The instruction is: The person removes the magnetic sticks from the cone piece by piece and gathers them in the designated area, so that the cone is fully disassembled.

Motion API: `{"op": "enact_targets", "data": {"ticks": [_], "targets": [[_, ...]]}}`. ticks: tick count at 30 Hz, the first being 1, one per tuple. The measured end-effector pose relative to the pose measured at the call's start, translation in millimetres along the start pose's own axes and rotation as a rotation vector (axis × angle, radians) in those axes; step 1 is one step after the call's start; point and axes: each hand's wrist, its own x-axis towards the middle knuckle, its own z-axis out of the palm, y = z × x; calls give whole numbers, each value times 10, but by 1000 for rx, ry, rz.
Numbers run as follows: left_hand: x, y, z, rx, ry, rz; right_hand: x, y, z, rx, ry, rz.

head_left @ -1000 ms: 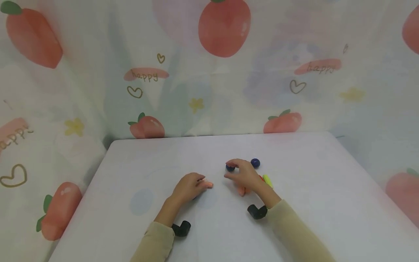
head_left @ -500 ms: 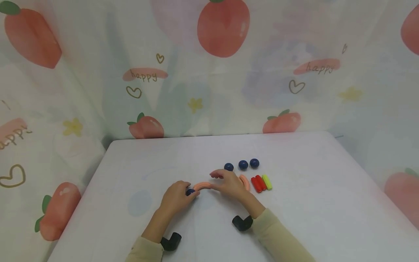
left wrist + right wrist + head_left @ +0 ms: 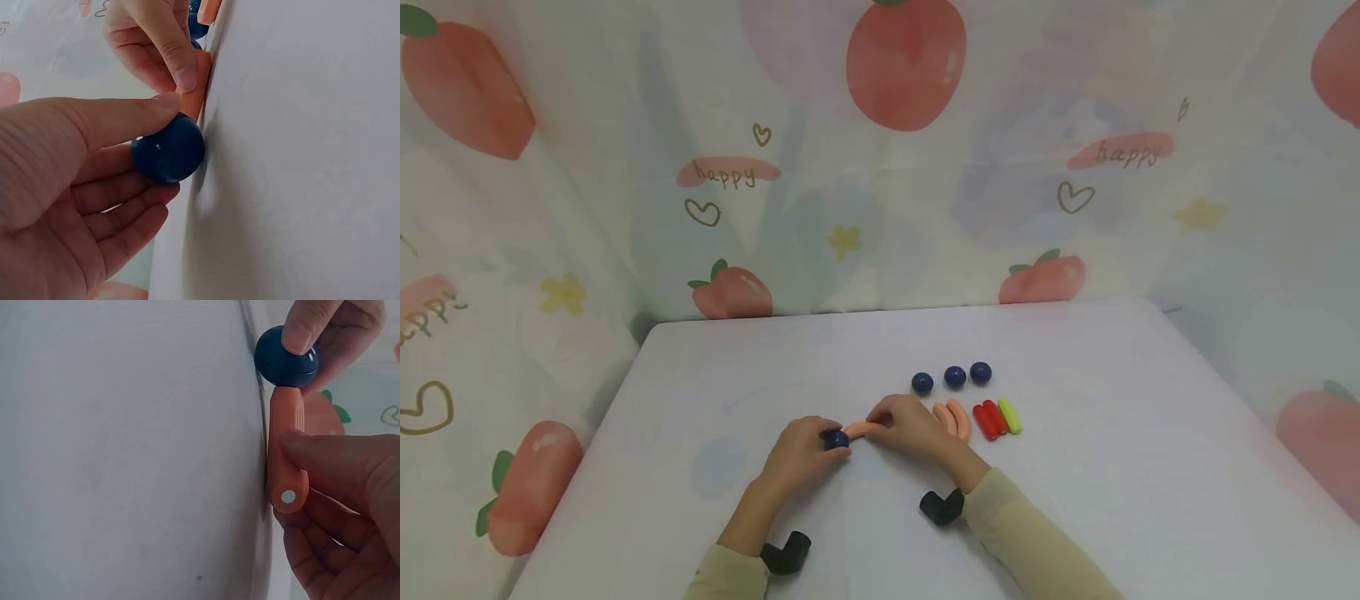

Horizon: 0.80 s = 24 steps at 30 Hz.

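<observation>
My left hand (image 3: 793, 457) holds a dark blue ball (image 3: 169, 150) between thumb and fingers, just above or on the white table. A curved orange rod (image 3: 287, 447) is pinched by my right hand (image 3: 912, 427). In the right wrist view, the rod's far end touches the ball, and its near end shows a round, pale spot (image 3: 288, 497). Part of the rod is covered by the right thumb and fingers. Right of that hand lie two more curved orange rods (image 3: 958, 420), partly behind it in the head view.
Three blue balls (image 3: 955, 377) form a row farther back on the white table (image 3: 715, 367). Two short red rods (image 3: 990, 419) and a yellow-green rod (image 3: 1010, 416) lie side by side to the right. A printed cloth (image 3: 917, 217) hangs behind the table.
My right hand has come left from the back balls to the orange rod and pinches it. The left hand has shifted left and slightly nearer, now on the ball at the rod's end.
</observation>
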Motion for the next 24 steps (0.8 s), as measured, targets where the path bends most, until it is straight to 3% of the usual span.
{"op": "enact_targets", "data": {"ticks": [6,13,19,24], "targets": [[29,5,13,5,-2,39,-59,-28,-6,-44,34,10],[47,38,43,-2,-17,68,-196,-5,-29,-21,79,92],[11,31,15,3,-25,15,-304,33,-91,-51,167,204],[9,20,19,-3,-34,15,-346,62,-103,-90,234,206]]}}
